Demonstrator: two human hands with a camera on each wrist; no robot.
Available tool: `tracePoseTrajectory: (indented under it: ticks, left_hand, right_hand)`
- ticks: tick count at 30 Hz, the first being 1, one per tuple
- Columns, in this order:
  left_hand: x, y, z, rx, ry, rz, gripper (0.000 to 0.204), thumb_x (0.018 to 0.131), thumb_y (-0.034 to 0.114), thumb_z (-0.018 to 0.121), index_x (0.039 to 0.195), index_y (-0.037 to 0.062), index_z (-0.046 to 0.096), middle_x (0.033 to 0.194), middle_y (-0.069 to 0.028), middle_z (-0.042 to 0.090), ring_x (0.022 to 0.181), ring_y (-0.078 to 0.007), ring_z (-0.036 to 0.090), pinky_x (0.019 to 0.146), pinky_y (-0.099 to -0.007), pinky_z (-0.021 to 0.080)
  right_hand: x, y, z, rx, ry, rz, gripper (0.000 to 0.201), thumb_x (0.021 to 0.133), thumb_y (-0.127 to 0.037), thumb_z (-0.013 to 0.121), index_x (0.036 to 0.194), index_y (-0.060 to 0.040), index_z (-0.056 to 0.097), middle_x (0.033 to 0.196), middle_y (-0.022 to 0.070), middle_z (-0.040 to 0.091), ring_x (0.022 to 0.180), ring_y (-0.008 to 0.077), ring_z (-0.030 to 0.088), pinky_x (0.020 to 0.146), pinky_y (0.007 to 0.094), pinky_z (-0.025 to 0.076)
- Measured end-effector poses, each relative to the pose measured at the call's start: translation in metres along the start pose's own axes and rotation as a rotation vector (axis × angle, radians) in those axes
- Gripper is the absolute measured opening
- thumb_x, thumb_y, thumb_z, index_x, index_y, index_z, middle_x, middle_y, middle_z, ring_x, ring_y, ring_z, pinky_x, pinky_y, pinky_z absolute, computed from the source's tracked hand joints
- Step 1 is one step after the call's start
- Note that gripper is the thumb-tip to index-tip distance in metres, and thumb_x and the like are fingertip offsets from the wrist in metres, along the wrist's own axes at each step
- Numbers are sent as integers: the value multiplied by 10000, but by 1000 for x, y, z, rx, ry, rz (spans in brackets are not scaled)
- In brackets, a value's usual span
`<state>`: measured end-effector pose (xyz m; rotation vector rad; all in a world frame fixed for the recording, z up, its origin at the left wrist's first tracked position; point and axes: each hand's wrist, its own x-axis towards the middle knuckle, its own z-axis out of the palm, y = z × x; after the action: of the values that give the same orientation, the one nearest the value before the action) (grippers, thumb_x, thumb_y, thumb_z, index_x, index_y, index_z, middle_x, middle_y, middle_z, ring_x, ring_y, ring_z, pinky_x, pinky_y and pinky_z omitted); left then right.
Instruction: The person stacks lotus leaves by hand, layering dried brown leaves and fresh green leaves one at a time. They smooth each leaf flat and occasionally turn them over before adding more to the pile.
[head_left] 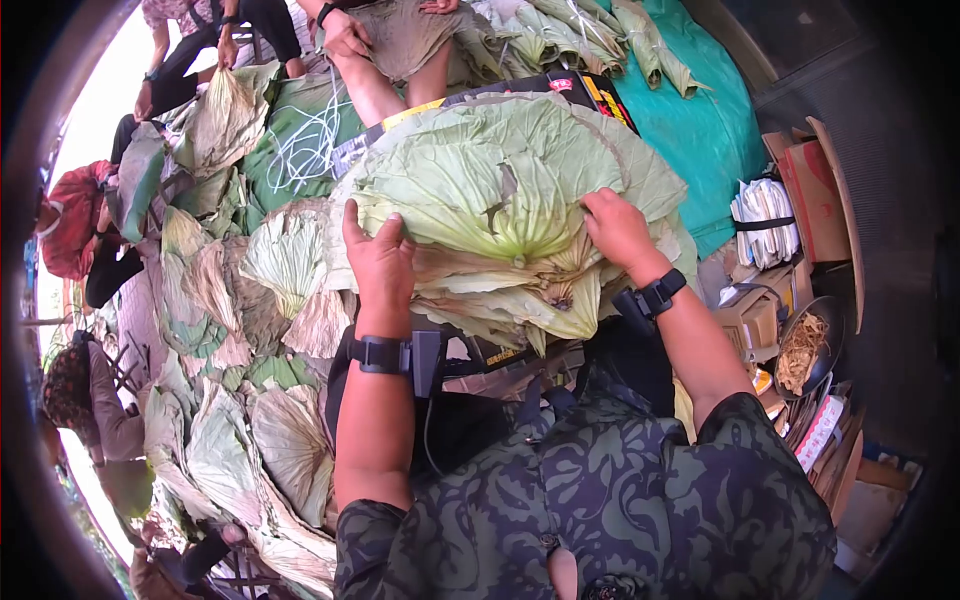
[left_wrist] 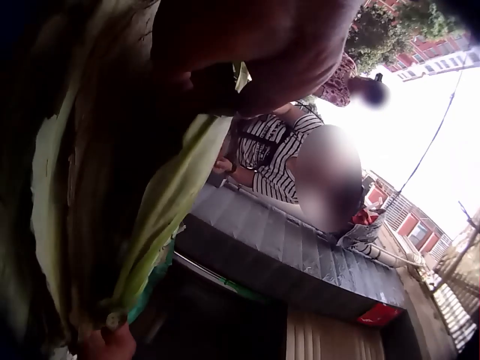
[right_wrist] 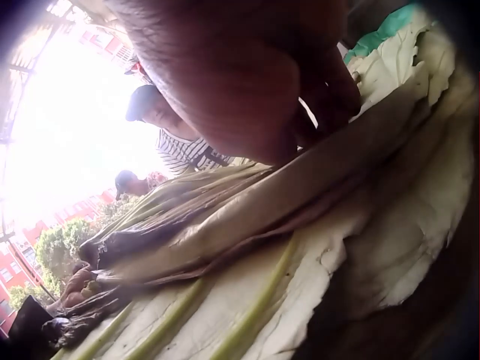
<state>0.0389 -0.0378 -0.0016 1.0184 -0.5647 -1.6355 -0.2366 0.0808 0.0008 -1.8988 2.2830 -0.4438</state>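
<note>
A broad pale green dried leaf (head_left: 470,190) lies over a stack of similar leaves in front of the person; its ribs meet at a greenish centre, with a dark tear above it. The left hand (head_left: 380,265) holds its left edge between thumb and forefinger; the other fingers are hidden. At the right side, the right hand (head_left: 620,235) pinches the leaf's edge with bent fingers. In the left wrist view the left hand (left_wrist: 255,49) is dark above a folded leaf (left_wrist: 169,202). The right wrist view shows the right hand (right_wrist: 247,82) against a rolled leaf edge (right_wrist: 300,184).
More dried leaves (head_left: 285,260) spread at the left. Beyond the stack sits another person with a leaf (head_left: 405,35) on the lap. Rolled leaves lie on a green sheet (head_left: 700,130). Cardboard boxes (head_left: 815,200) and a dark bowl (head_left: 805,345) stand at the right.
</note>
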Motion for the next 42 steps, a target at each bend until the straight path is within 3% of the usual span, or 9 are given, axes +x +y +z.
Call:
tracePoseTrajectory:
  ticks: [4,5,13,14,17,19,26,31,42]
  left_hand:
    - [-13,0,-3,638,-136,478,586,782,-72,528,1332,57,370,1185,-105,515,866,-111,533,688,-207,456]
    - [-5,-10,-14,705,-127,457,593,726,-19,556,1296,-11,395,1231,-192,499,993,-191,555,847,-268,440]
    - [5,-17,-35,908,38,352,806,671,7,640,1354,-58,215,1307,-220,372,1088,-245,484,889,-302,420]
    - [-8,-6,-22,788,158,188,820,667,106,652,1336,-85,219,1304,-279,356,1210,-393,357,1044,-391,253]
    - [-5,-3,-19,1071,291,618,763,695,122,658,1331,-52,272,1306,-275,360,1213,-407,342,1038,-424,246]
    - [-14,7,9,1258,-60,949,675,728,131,656,1308,-24,346,1314,-251,368,1226,-395,331,1034,-430,242]
    - [-34,-43,51,1607,-779,564,520,834,432,510,1273,154,477,1368,-179,355,1296,-419,234,1035,-553,166]
    - [-32,-43,53,1633,-773,485,516,864,435,459,1302,162,444,1396,-176,315,1309,-416,209,1039,-552,149]
    - [-33,-42,56,1685,-788,430,525,860,429,461,1322,183,421,1433,-174,242,1323,-426,158,1042,-554,126]
  right_hand:
    - [2,-4,-4,-73,-38,28,116,784,-125,531,887,-75,545,880,123,544,805,338,567,672,448,468]
    - [2,-4,-4,-86,-56,48,148,783,-131,538,923,-88,559,890,119,548,814,337,566,687,436,468]
    - [1,3,-6,-52,-47,53,157,774,-140,538,918,-83,565,894,128,547,802,343,566,680,441,464]
    - [1,2,-8,-7,13,63,171,771,-145,545,928,-83,572,888,127,550,804,341,566,685,438,465]
    - [8,2,-10,75,150,62,200,764,-153,557,951,-86,583,888,124,559,814,334,564,699,427,466]
    - [21,-2,-7,115,231,55,216,762,-155,562,966,-88,587,893,123,564,823,330,564,708,420,466]
    - [104,-36,10,196,70,-299,253,759,-192,580,982,-76,610,929,113,593,879,316,567,782,400,457]
    - [157,-19,23,148,-248,-207,336,767,-252,579,1041,-59,603,999,147,598,952,322,551,839,401,437]
    - [202,-38,9,170,-78,-336,309,740,-175,592,1030,-72,610,977,138,602,908,319,574,798,405,460]
